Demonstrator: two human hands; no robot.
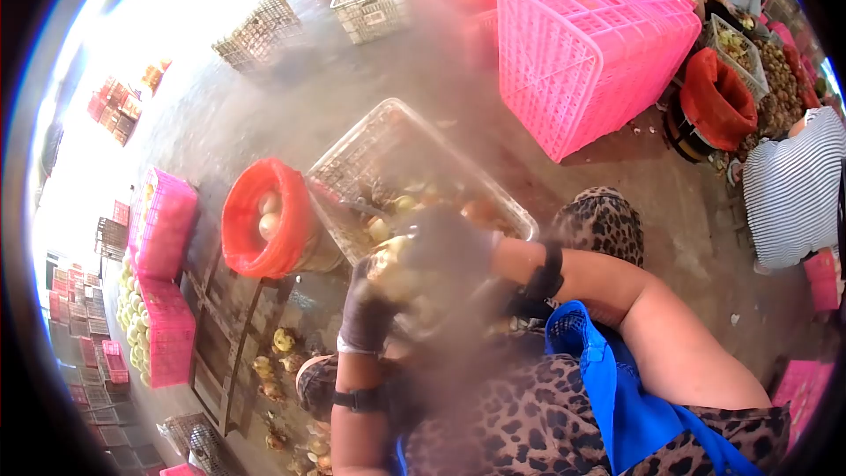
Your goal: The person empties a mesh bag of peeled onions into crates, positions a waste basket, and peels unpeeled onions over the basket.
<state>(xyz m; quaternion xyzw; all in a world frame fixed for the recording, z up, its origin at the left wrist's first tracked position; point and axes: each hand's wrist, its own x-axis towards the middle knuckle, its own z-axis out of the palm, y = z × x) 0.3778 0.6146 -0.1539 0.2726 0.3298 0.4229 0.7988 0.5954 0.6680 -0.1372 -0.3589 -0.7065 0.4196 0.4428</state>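
Observation:
My left hand (367,313), in a dark glove, is closed around a yellowish onion (388,266) above the near side of a pale plastic crate (397,119). My right hand (451,247), also gloved, is against the onion's right side. Its rounded outline looks closed, but a blurry smear hides its fingers and anything in them. Onion pieces and skins (404,204) lie in the crate below. Left of the crate stands a bucket with a red liner (233,234), holding peeled white onions (270,215).
Unpeeled onions (264,368) lie on the floor at lower left. Pink crates (163,225) stand left, near pale onions (132,326). A large pink crate stack (564,62) rises ahead right. Beyond it are a red-lined bucket (718,101) and two people (797,185), one in stripes.

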